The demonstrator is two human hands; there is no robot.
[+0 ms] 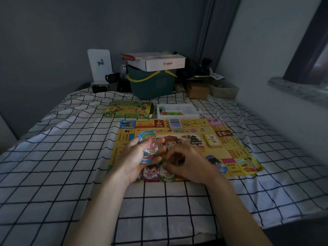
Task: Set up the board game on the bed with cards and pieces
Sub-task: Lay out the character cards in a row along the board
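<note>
The money stack point(148, 150) is sitting in the left hand point(136, 157), over the near-left part of the board point(230, 151). Its long axis is running from about 6 to 12 o'clock, top edge pointing away from the person, faces toward the camera.

The left fingers point(157, 159) are curling round its far edge and the thumb is pressing its left side. The right hand point(188, 162) is lying just at 3 o'clock of the stack, knuckles up. Its fingers point(173, 155) are bunching narrowly toward the stack's lower right; whether they are pinching a note I cannot tell.

Two notes point(159, 174) are lying flat at 6 o'clock of the stack on the board's near edge, so the right hand is probably dealing downward.

At 12 o'clock, a blue deck point(175, 123), a tray point(188, 110) of pieces and the box point(128, 110); at 2 o'clock, a yellow deck point(212, 140).
</note>
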